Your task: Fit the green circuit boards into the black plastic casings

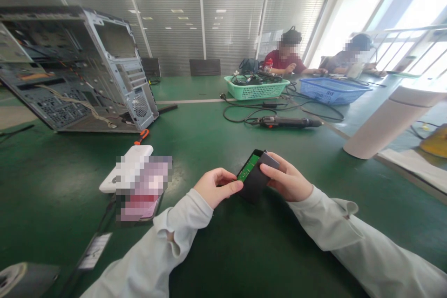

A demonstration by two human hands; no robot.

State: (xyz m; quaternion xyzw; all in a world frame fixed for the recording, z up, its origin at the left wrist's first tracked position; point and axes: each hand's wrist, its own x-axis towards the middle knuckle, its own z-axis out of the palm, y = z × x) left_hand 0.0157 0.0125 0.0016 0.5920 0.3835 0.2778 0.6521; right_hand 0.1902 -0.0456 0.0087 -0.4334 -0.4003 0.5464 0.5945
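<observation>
Between my two hands, just above the green table, is a small black plastic case (253,184) held at a tilt. A green circuit board (249,167) shows along its open upper left side. My left hand (218,186) pinches the lower left edge of the case between thumb and fingers, close to the board. Around the right side of the case my right hand (287,176) is closed, its thumb lying on the black face and its fingers behind. What the hidden fingertips touch underneath cannot be seen.
An opened computer case (136,79) stands at left. Nearer lie a white power bank (138,153) and a blurred phone (143,200). Ahead are a corded electric screwdriver (289,122), a green basket (258,91) of cables and a blue basket (331,92). A pale bottle (387,121) leans right. Two people sit beyond.
</observation>
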